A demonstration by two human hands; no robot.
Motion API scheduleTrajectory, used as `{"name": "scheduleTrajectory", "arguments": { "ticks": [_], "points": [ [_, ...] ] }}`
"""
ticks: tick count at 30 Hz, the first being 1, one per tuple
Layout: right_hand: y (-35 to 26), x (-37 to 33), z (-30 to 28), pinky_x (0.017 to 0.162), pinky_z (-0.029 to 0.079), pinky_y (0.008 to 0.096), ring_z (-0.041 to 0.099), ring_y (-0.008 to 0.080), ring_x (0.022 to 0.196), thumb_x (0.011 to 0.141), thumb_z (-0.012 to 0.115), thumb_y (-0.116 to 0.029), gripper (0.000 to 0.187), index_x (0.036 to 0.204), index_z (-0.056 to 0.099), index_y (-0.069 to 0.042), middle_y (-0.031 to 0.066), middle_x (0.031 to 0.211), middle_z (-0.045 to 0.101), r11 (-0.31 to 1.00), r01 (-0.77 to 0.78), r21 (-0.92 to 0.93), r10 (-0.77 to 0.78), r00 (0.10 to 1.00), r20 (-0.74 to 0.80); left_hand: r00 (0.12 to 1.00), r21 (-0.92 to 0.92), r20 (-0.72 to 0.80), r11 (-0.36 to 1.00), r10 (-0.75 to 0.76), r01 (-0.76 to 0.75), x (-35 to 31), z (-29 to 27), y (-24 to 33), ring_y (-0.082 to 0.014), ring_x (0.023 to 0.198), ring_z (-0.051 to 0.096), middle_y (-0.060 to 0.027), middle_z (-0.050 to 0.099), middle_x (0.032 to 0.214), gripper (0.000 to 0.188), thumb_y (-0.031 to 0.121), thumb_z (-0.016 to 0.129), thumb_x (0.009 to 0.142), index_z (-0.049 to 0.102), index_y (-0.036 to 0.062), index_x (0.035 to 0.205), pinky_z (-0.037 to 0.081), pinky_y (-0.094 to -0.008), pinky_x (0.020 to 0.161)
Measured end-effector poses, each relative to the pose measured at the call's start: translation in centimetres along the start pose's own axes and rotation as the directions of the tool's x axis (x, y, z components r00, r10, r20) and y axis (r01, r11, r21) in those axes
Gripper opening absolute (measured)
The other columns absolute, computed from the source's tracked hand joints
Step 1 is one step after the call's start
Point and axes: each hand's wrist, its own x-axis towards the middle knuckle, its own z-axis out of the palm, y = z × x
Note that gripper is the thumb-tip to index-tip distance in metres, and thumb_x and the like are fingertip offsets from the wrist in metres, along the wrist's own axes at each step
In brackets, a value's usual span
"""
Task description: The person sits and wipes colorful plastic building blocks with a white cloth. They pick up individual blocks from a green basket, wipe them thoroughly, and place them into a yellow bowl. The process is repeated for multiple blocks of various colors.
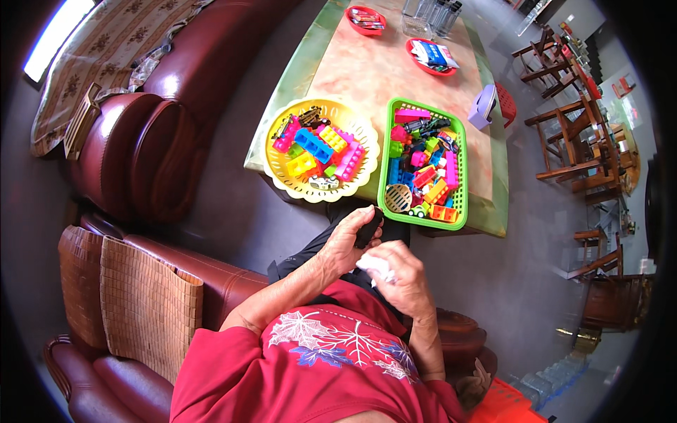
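Over my lap, just short of the table edge, my left hand [347, 238] is closed around a small black object [367, 230]; its kind I cannot make out. Close beside it, my right hand [405, 278] grips a crumpled white tissue [377, 267]. Ahead on the table stands a yellow scalloped plastic basket [279, 175] with building blocks and toy cars, among them a blue block [314, 145] and a white toy car [324, 182]. To its right is a green rectangular basket [462, 176], filled with mixed blocks, toy vehicles and a round beige slotted piece [398, 198].
The marble-patterned table [345, 74] also bears two red dishes [366, 32] with packets, glass cups [417, 27] and a lilac container [483, 106]. A dark red leather sofa [151, 261] with a woven mat [149, 299] lies at left. Wooden chairs [564, 134] stand at right.
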Motion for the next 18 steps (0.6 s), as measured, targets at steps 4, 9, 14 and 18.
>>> {"name": "scheduleTrajectory", "arguments": {
  "ticks": [4, 9, 14, 18],
  "points": [
    [0.5, 2.3, -0.5, 0.076, 0.051, 0.0374, 0.062, 0.0315, 0.091, 0.074, 0.066, 0.006, 0.035, 0.108, 0.058, -0.001, 0.0141, 0.099, 0.059, 0.989, -0.075, -0.126, 0.029, 0.941, -0.336, 0.997, -0.004, -0.062, 0.999, -0.045, 0.045, -0.9, 1.8, -0.1, -0.0105, 0.076, 0.053, 0.0050, 0.057, 0.084, 0.013, 0.022, 0.068, 0.086, 0.058, 0.0162, 0.092, 0.042, -0.0279, 0.065],
    [1.6, 2.3, 2.2, 0.075, 0.051, 0.0409, 0.060, 0.0354, 0.091, 0.074, 0.066, 0.005, 0.038, 0.110, 0.057, -0.002, 0.0169, 0.101, 0.056, 0.965, -0.018, -0.261, -0.081, 0.929, -0.362, 0.999, -0.005, -0.049, 1.000, 0.004, -0.005, -0.5, 1.3, -0.4, -0.0117, 0.088, 0.057, 0.0028, 0.061, 0.094, 0.014, 0.024, 0.066, 0.088, 0.061, 0.0156, 0.098, 0.048, -0.0335, 0.082],
    [0.8, -0.2, 2.9, 0.074, 0.052, 0.0401, 0.061, 0.0341, 0.089, 0.070, 0.070, 0.005, 0.038, 0.106, 0.058, -0.002, 0.0148, 0.098, 0.058, 0.986, 0.094, -0.135, -0.107, 0.990, -0.095, 0.994, 0.100, -0.100, 0.994, 0.049, -0.039, 0.3, -0.2, 0.3, -0.0134, 0.078, 0.059, -0.0046, 0.063, 0.090, 0.023, 0.029, 0.061, 0.092, 0.060, 0.0087, 0.101, 0.051, -0.0292, 0.068],
    [0.4, 0.0, 0.1, 0.073, 0.053, 0.0340, 0.064, 0.0274, 0.087, 0.072, 0.070, 0.004, 0.034, 0.104, 0.061, -0.002, 0.0121, 0.099, 0.060, 0.998, 0.004, 0.067, -0.001, 0.999, -0.049, 0.993, 0.079, -0.116, 0.996, 0.039, -0.030, 0.2, -0.1, 0.1, -0.0139, 0.072, 0.059, -0.0062, 0.065, 0.088, 0.025, 0.031, 0.057, 0.094, 0.059, 0.0073, 0.100, 0.052, -0.0294, 0.064]
  ]
}}
